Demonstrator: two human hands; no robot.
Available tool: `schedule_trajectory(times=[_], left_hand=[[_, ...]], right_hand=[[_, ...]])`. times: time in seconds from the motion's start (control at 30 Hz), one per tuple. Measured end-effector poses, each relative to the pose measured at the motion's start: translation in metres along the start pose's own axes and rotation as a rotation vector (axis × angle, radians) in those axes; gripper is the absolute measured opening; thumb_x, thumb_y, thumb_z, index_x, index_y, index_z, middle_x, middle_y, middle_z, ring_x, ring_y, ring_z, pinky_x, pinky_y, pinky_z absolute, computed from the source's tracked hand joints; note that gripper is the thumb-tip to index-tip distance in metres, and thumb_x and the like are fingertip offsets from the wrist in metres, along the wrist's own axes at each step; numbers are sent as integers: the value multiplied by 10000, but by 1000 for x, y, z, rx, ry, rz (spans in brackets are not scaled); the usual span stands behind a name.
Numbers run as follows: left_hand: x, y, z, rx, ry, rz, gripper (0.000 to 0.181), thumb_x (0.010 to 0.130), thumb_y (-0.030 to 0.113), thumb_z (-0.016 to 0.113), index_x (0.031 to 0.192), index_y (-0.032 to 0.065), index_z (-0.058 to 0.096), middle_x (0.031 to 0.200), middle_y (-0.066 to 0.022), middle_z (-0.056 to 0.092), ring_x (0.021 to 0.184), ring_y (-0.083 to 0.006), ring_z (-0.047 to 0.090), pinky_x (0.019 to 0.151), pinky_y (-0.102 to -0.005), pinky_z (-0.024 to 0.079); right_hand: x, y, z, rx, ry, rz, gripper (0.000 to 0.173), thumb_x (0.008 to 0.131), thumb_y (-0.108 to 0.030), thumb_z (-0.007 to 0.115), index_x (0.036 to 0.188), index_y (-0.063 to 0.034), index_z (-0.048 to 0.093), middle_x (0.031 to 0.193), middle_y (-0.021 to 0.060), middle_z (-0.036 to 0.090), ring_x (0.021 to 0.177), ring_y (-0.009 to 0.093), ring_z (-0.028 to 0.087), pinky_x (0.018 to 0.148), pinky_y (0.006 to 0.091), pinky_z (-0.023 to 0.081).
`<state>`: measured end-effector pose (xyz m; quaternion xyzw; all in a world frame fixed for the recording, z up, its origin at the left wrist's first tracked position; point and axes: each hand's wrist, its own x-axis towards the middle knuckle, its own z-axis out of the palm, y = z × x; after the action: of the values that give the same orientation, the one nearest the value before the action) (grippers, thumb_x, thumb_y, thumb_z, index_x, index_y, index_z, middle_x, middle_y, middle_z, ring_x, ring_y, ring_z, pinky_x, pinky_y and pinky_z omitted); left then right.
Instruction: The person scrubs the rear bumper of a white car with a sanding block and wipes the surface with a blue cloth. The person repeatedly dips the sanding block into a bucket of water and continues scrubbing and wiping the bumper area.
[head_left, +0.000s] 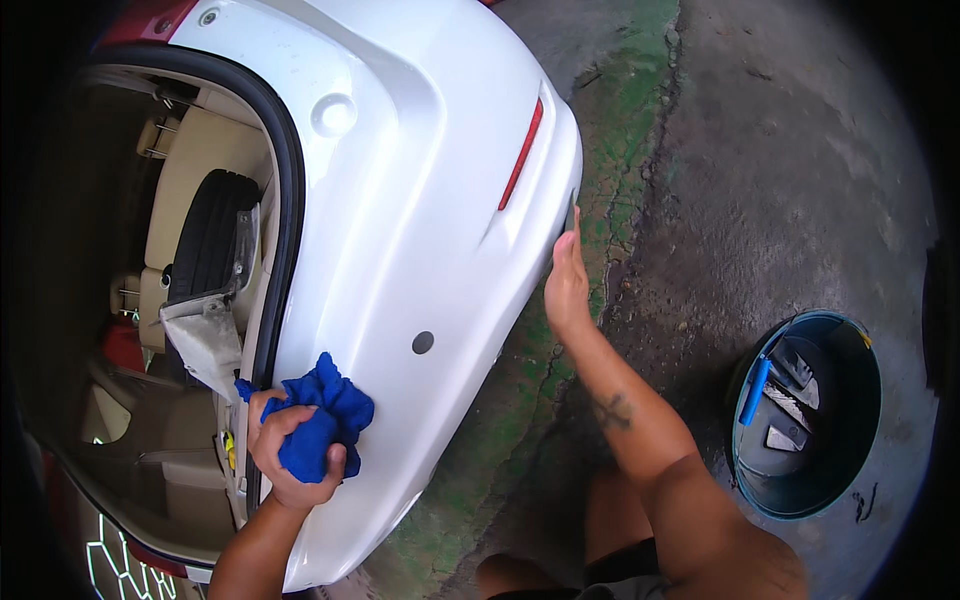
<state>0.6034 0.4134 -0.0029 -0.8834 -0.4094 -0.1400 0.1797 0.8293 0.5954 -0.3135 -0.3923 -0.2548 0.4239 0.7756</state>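
Note:
My left hand (292, 450) grips a crumpled blue cloth (330, 420), which rests on the upper ledge of the white car's rear bumper (375, 300), beside the open boot. My right hand (568, 289) lies along the bumper's lower outer edge, below a red reflector strip (520, 155). Seen edge-on, its fingers point away from me. Whether a thin thing lies between that palm and the bumper is hidden. A round dark spot (423, 343) marks the bumper face between my hands.
On the floor to the right stands a dark bucket (806, 514) with a blue handle grip (754, 391) and several small flat blocks inside. Within the boot (187, 472) lie a tyre (214, 232) and a grey bracket-like part (202, 334). A black rubber seal (294, 187) rims the opening.

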Motion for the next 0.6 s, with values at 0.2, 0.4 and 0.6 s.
schedule_trajectory(times=[0.2,0.4,0.6], left_hand=[[15,7,3,-2,22,6,431,715,287,862,1024,44,687,981,-155,683,966,-410,616,867,-499,508],[10,6,5,5,25,9,425,727,254,868,1047,36,694,977,-140,712,984,-416,618,898,-511,511],[18,11,6,-37,83,1,414,672,207,884,1011,41,714,963,-140,709,961,-412,623,863,-490,526]], right_hand=[[20,-21,-20,367,-70,191,844,1159,-572,289,1685,67,123,1740,265,216,1579,313,302,1304,381,204],[-192,-50,55,154,-106,123,880,1158,-564,285,1684,71,-22,1760,281,91,1631,339,145,1320,395,130],[-79,-20,18,354,-106,150,836,1168,-551,260,1664,109,126,1728,271,211,1601,306,240,1303,390,180]])
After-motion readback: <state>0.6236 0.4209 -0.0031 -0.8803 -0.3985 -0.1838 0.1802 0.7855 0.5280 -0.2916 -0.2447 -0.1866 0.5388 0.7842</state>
